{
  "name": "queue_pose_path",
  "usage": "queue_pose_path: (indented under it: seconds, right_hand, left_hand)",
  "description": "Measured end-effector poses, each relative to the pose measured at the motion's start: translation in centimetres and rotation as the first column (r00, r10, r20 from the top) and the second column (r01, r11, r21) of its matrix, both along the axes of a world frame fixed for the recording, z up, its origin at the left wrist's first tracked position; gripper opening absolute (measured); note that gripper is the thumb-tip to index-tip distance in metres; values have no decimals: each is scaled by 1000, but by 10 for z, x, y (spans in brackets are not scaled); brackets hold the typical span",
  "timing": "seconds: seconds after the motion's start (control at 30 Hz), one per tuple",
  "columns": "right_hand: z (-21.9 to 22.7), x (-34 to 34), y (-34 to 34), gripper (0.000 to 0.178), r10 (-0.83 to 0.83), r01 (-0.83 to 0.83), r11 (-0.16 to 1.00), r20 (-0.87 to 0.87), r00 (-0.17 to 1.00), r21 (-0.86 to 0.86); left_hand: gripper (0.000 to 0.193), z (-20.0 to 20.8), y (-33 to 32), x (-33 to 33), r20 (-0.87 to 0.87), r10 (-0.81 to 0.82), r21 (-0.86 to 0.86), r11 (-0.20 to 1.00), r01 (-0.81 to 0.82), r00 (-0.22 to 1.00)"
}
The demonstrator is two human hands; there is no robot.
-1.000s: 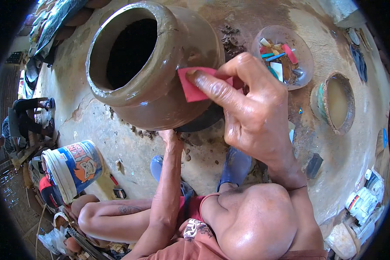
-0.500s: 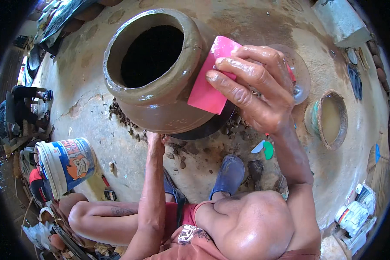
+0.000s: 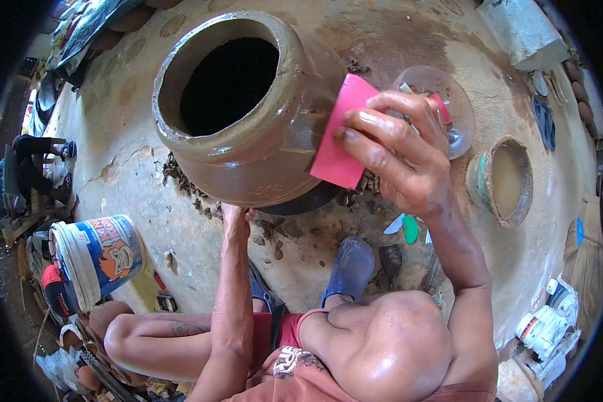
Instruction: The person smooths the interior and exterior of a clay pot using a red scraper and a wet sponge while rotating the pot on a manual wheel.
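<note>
A large wet brown clay pot (image 3: 248, 167) with a wide dark mouth and a thick rim stands before me on a dark round base (image 3: 303, 201). My right hand (image 3: 409, 147) is closed on a pink flat pottery scraper (image 3: 342, 144), its fingers bent over the outer face. The scraper's left edge lies along the pot's right side, below the shoulder. Down at the pot's near lower side is my left hand (image 3: 236, 220); the pot hides most of its fingers, so its grip does not show.
Clay scraps (image 3: 187, 184) litter the floor around the base. To the right are a clear round tray (image 3: 467, 110) of small items and a tub of murky water (image 3: 509, 184). A green tool (image 3: 411, 229) lies near my right forearm. A printed bucket (image 3: 107, 258) stands left; another person (image 3: 30, 171) sits beyond.
My right hand and the pink scraper have shifted right and slightly down along the pot's side. My left hand remains by the base.
</note>
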State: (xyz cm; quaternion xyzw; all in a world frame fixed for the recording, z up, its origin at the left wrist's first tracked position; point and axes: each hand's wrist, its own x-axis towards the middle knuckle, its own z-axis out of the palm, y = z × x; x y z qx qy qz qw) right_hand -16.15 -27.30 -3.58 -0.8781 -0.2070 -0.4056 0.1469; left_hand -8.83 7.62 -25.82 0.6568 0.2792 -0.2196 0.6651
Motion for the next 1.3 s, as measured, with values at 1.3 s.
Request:
queue_pose_path:
  seconds: [1.3]
  right_hand:
    - [-2, 5, 18, 44, -133, 176, 934, -154, 979, 309]
  left_hand:
    - [37, -14, -24, -49, 27, 73, -169, 983, -68, 997]
